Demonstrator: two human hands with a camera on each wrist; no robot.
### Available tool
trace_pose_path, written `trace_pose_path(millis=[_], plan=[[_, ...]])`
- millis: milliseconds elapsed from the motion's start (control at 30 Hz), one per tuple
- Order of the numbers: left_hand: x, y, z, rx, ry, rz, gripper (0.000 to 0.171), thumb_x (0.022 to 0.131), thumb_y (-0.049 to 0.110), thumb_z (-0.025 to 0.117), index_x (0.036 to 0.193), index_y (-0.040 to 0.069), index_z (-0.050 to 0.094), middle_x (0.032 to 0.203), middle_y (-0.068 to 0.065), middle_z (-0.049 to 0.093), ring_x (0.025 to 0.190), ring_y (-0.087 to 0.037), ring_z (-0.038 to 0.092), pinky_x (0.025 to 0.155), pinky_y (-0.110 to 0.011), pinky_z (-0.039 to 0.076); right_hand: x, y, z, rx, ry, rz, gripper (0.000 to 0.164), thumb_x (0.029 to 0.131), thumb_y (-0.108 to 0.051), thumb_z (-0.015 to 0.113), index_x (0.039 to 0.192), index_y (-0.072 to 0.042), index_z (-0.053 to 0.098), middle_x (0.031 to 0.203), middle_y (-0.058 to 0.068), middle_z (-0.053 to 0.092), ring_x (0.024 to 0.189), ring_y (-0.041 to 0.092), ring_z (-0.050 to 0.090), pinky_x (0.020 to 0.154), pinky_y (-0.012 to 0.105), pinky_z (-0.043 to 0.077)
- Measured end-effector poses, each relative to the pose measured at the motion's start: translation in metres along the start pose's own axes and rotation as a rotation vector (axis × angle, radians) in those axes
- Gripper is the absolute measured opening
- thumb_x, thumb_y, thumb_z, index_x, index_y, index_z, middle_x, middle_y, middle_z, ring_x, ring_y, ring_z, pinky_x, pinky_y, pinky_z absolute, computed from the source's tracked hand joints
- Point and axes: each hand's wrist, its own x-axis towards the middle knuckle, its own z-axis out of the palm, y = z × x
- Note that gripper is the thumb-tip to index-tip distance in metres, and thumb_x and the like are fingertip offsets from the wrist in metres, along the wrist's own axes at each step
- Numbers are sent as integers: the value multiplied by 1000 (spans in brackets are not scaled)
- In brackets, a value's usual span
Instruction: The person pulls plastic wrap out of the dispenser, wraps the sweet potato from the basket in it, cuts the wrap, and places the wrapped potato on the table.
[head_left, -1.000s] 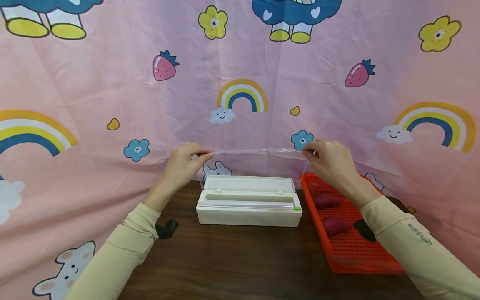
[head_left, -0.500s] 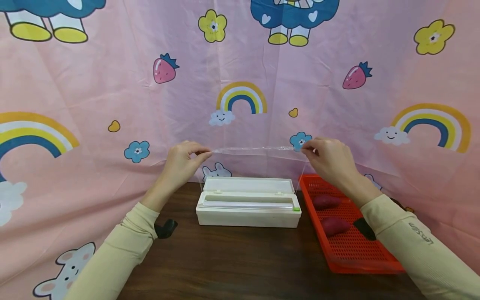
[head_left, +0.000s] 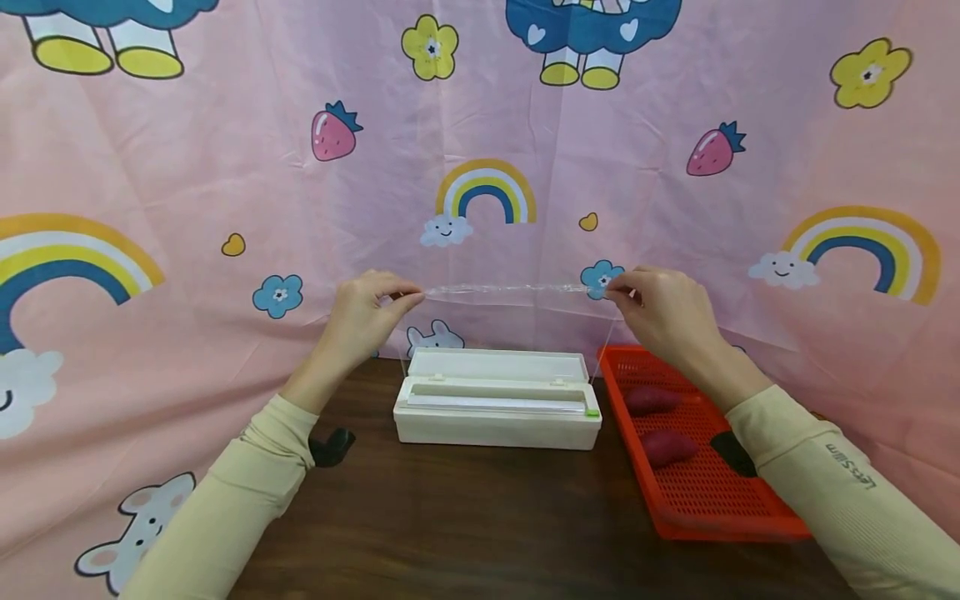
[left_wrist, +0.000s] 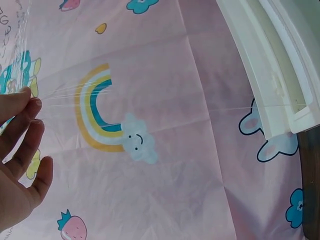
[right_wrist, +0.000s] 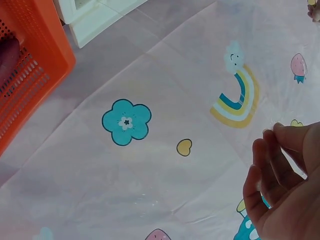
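Note:
A sheet of clear plastic wrap [head_left: 510, 289] stretches taut between both hands in the head view, its sides running down to a white wrap dispenser box [head_left: 495, 429]. My left hand [head_left: 363, 312] pinches one upper corner between thumb and forefinger; the left wrist view shows the same hand [left_wrist: 22, 145] with the film at its fingertips. The other corner is pinched by my right hand [head_left: 667, 312], also seen as a hand [right_wrist: 285, 175] in the right wrist view. The dispenser's lid [head_left: 495, 364] stands tilted back, and a roll [head_left: 495, 403] lies inside.
To the right of the dispenser stands a red plastic basket [head_left: 720, 527] holding dark red sweet potatoes [head_left: 667, 447]. Both rest on a dark wooden table [head_left: 480, 525]. A pink printed cloth [head_left: 225, 183] hangs behind. Dark wrist-camera parts show at both wrists.
Both hands have risen slightly, drawing the film's edge a little higher above the dispenser. The basket and dispenser stay in place.

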Motion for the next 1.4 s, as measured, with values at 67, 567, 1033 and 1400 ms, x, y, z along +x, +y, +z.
trace_pose_path(millis=[67,567,1033,1400], plan=[[1,3,-1,-1,4,1,6,89,9,78,93,5,81,89,-9,78,80,-21,62,70,-29,43,-1,-1,-2,0,6,-6,12,95,-14,70,98,-11,81,77,5,70,68,22,59,60,38,46],[-10,13,-12,-4,-47,-37,8,91,12,77,96,7,81,93,-7,78,86,-19,64,80,-35,48,-22,-10,-16,67,-56,-24,12,95,-13,69,99,-12,80,87,5,75,76,22,64,70,40,52],[-63,23,-32,-41,-34,100,15,82,0,81,92,12,81,90,0,77,87,-6,66,77,-11,47,-80,-38,-38,160,-205,-79,11,89,-12,78,98,-19,79,81,-7,69,67,9,54,59,23,49],[-120,38,-51,-20,-130,203,29,76,-2,85,94,20,80,92,12,74,89,-2,64,77,-11,47,-129,-45,-37,166,-208,-164,29,75,-8,89,96,-25,78,86,-17,69,74,0,57,67,21,57]])
